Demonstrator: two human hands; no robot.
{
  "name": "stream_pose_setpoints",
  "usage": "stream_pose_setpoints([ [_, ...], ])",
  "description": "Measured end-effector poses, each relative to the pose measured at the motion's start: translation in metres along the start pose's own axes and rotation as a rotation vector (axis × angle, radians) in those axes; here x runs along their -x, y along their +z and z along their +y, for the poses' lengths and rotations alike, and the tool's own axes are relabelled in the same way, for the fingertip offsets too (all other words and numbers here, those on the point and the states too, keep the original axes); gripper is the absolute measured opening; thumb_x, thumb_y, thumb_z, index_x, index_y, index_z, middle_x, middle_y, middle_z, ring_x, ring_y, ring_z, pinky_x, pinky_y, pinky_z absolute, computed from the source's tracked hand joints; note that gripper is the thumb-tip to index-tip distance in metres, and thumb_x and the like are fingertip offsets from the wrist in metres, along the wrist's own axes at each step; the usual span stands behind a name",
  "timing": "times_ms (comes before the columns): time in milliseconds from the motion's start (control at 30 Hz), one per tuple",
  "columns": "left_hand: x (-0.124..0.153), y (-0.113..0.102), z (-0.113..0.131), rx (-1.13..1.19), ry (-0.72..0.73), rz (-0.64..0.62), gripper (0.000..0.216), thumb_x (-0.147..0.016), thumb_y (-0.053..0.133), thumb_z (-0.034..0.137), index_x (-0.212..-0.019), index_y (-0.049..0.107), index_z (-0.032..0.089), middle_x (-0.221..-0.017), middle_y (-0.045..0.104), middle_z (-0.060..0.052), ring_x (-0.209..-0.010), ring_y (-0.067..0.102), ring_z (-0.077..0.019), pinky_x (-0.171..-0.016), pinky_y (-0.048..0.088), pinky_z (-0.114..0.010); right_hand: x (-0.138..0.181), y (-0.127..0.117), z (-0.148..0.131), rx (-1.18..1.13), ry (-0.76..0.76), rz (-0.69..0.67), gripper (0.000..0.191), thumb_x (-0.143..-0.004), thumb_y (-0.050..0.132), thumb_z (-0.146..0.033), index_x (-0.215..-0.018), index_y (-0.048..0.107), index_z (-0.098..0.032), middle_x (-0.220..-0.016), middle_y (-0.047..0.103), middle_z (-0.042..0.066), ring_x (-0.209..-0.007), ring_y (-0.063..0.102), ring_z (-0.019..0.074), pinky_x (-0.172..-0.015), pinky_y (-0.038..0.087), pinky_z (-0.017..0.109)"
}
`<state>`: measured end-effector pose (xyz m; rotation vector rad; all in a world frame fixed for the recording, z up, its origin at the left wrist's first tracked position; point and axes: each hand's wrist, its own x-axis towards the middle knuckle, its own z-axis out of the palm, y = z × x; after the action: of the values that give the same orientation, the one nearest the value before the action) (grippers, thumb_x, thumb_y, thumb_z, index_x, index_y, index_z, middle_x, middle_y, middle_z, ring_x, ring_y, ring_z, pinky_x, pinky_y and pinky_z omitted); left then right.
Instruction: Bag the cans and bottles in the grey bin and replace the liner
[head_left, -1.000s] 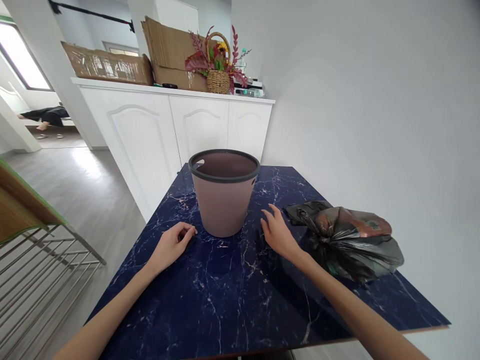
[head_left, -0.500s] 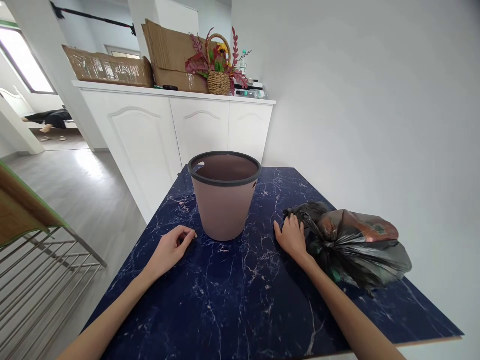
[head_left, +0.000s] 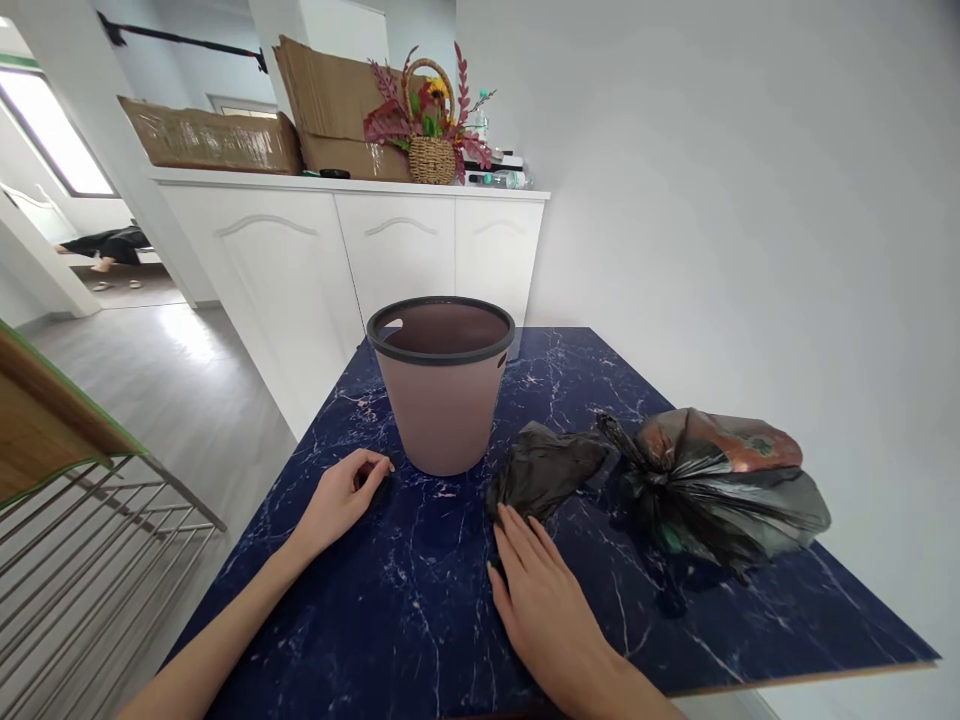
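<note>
A mauve waste bin (head_left: 442,415) with a dark grey rim stands upright on the blue marbled tabletop (head_left: 420,640). My left hand (head_left: 341,505) rests at its left, fingers curled and thumb meeting the forefinger, with nothing visible in it. In front and to the right of the bin, a crumpled black plastic bag (head_left: 555,465) lies flat. My right hand (head_left: 540,590) has its fingers on the bag's near edge, a bit of dark film showing between thumb and forefinger. Farther right sits a knotted, filled black bag (head_left: 727,490), apart from my hand.
Behind the table is a white cabinet (head_left: 405,245) carrying cardboard boxes (head_left: 214,135), a flower basket (head_left: 433,158) and plastic bottles (head_left: 506,180). A grey wall borders the right side. At left stands a metal rack (head_left: 127,540). Someone's legs (head_left: 112,245) show through the doorway.
My right hand has moved left and nearer, bringing the crumpled black bag away from the filled bag toward the bin. My left hand has stayed where it was.
</note>
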<state>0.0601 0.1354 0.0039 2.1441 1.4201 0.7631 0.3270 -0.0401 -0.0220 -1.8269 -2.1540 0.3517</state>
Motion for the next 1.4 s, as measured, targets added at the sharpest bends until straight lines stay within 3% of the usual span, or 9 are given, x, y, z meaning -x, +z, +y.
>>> stream_pose_setpoints([
  [233, 0.038, 0.005, 0.039, 0.163, 0.084, -0.096, 0.043, -0.105, 0.050, 0.060, -0.108, 0.072, 0.023, -0.108, 0.077, -0.007, -0.097, 0.070, -0.0251, -0.090, 0.053, -0.035, 0.035, -0.083, -0.022, -0.754, 0.012, -0.548, 0.055, -0.102, 0.061, -0.055, -0.155, 0.059, -0.040, -0.168, 0.047, 0.002, -0.155, 0.042, 0.0391, -0.115, 0.052, 0.051],
  [333, 0.063, -0.006, 0.071, 0.365, 0.275, -0.248, 0.054, -0.106, 0.041, 0.068, -0.119, 0.071, 0.025, -0.127, 0.073, -0.010, -0.120, 0.067, -0.0279, -0.108, 0.049, -0.041, 0.042, -0.104, -0.015, -1.094, 0.010, -0.501, 0.047, -0.094, 0.072, -0.063, -0.137, 0.073, -0.044, -0.158, 0.058, 0.001, -0.150, 0.048, 0.0359, -0.116, 0.047, 0.047],
  [467, 0.079, -0.022, 0.107, 0.442, 0.334, -0.417, 0.057, -0.099, 0.054, 0.073, -0.115, 0.076, 0.023, -0.115, 0.076, -0.011, -0.107, 0.071, -0.0289, -0.098, 0.055, -0.038, 0.034, -0.111, -0.007, -1.404, -0.028, -0.290, 0.034, -0.093, 0.077, -0.054, -0.122, 0.082, -0.037, -0.135, 0.072, 0.003, -0.130, 0.062, 0.0303, -0.113, 0.045, 0.044],
  [633, 0.083, -0.030, 0.132, 0.293, 0.146, -0.179, 0.043, -0.105, 0.055, 0.049, -0.079, 0.070, 0.019, -0.076, 0.067, -0.003, -0.070, 0.060, -0.0171, -0.064, 0.047, -0.025, 0.017, -0.109, -0.005, -1.534, 0.138, 0.021, 0.023, -0.089, 0.082, -0.049, -0.104, 0.080, -0.031, -0.115, 0.074, 0.003, -0.118, 0.062, 0.0265, -0.106, 0.045, 0.040],
  [733, 0.086, -0.036, 0.143, 0.255, 0.135, -0.020, 0.041, -0.102, 0.057, 0.048, -0.074, 0.065, 0.020, -0.068, 0.060, 0.001, -0.063, 0.052, -0.0145, -0.057, 0.041, -0.022, 0.013, -0.105, -0.006, -1.577, 0.149, 0.107, 0.037, -0.087, 0.084, -0.048, -0.120, 0.073, -0.035, -0.128, 0.070, 0.003, -0.126, 0.060, 0.0274, -0.109, 0.044, 0.041],
  [933, 0.092, -0.054, 0.158, 0.149, 0.108, 0.222, 0.034, -0.098, 0.062, 0.044, -0.073, 0.064, 0.021, -0.063, 0.054, 0.004, -0.058, 0.044, -0.0128, -0.052, 0.037, -0.022, 0.012, -0.101, -0.014, -1.595, 0.231, -0.076, 0.092, -0.087, 0.086, -0.054, -0.161, 0.033, -0.050, -0.161, 0.051, 0.004, -0.145, 0.051, 0.0303, -0.116, 0.044, 0.050],
  [1067, 0.097, -0.061, 0.156, 0.121, 0.059, 0.305, 0.034, -0.098, 0.060, 0.045, -0.074, 0.062, 0.021, -0.062, 0.052, 0.005, -0.056, 0.042, -0.0125, -0.051, 0.036, -0.022, 0.009, -0.094, -0.020, -1.704, 0.095, -0.172, 0.091, -0.095, 0.075, -0.058, -0.168, 0.021, -0.047, -0.167, 0.045, 0.005, -0.148, 0.049, 0.0307, -0.119, 0.042, 0.053],
  [1233, 0.102, -0.063, 0.145, 0.125, -0.016, 0.376, 0.035, -0.096, 0.061, 0.051, -0.077, 0.062, 0.022, -0.066, 0.056, 0.004, -0.062, 0.052, -0.0151, -0.056, 0.042, -0.022, 0.005, -0.084, -0.031, -1.788, -0.011, -0.285, 0.086, -0.096, 0.072, -0.062, -0.168, 0.030, -0.039, -0.162, 0.052, 0.008, -0.143, 0.056, 0.0307, -0.116, 0.047, 0.053],
  [1400, 0.103, -0.069, 0.135, 0.319, -0.076, 0.319, 0.030, -0.092, 0.067, 0.050, -0.086, 0.068, 0.021, -0.078, 0.068, 0.001, -0.076, 0.061, -0.0195, -0.068, 0.052, -0.025, 0.000, -0.079, -0.045, -1.515, 0.128, -0.208, 0.050, -0.095, 0.076, -0.058, -0.134, 0.071, -0.027, -0.130, 0.074, 0.006, -0.122, 0.067, 0.0266, -0.110, 0.049, 0.043],
])
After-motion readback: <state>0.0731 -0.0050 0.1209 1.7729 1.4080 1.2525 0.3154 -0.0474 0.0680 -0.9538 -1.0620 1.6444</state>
